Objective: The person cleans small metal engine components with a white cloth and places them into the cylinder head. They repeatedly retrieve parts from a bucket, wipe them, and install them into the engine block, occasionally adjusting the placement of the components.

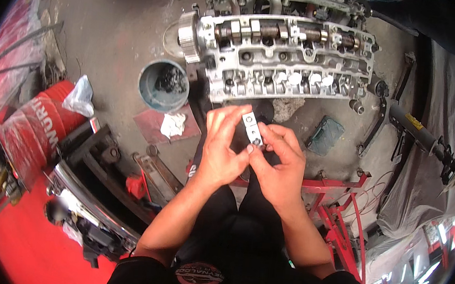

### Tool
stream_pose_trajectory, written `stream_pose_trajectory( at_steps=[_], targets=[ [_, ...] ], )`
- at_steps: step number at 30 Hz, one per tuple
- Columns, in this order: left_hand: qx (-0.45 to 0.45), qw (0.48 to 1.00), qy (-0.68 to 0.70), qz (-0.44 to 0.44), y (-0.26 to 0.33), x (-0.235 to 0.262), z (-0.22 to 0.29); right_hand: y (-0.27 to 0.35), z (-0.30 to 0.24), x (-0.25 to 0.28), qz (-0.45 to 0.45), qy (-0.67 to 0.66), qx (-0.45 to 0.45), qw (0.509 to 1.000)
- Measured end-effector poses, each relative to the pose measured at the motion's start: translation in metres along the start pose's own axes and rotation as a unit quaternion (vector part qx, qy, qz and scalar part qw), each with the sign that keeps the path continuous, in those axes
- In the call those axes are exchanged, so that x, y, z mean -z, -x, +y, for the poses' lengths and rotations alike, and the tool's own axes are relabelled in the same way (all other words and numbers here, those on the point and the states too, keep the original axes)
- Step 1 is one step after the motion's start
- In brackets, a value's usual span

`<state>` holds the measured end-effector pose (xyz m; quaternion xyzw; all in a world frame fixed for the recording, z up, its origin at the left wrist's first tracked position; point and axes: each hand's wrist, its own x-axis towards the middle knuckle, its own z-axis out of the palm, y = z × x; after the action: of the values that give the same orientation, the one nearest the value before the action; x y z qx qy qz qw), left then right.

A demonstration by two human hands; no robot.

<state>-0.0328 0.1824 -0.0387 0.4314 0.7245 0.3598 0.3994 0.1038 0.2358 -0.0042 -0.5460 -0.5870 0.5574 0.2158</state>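
Observation:
A small silver metal block with bolt holes, which looks like a camshaft bearing cap (253, 128), is held upright between my two hands. My left hand (221, 152) is curled with its fingertips at the block's upper end and its thumb near the lower end. Thumb and fingers of my right hand (280, 163) pinch the block's lower right side. Just beyond my hands lies an engine cylinder head (305, 57). A camshaft (264, 30) runs along its far row, with a toothed pulley (189, 36) at the left end.
Left of the cylinder head stands a bucket (147, 83) with dark contents. A white rag (173, 126) lies on a reddish board (145, 118). To the right are a dark green case (326, 135), a red metal frame (341, 206) and a black strut (415, 126). A red drum (28, 130) lies far left.

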Motion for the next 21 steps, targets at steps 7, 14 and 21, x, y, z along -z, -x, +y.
stream_pose_trajectory(
  at_steps=[7, 14, 21],
  targets=[
    [-0.095, 0.995, -0.039, -0.016, -0.051, 0.037, -0.009, -0.022, -0.014, -0.053, 0.107, 0.057, -0.014, 0.992],
    [-0.098, 0.989, -0.101, -0.046, -0.067, 0.065, -0.02, -0.046, -0.02, -0.071, 0.086, 0.109, 0.051, 0.989],
    [-0.122, 0.975, -0.118, -0.141, -0.079, 0.087, -0.022, -0.105, -0.016, -0.014, -0.203, 0.247, 0.221, 0.921]
  ],
)
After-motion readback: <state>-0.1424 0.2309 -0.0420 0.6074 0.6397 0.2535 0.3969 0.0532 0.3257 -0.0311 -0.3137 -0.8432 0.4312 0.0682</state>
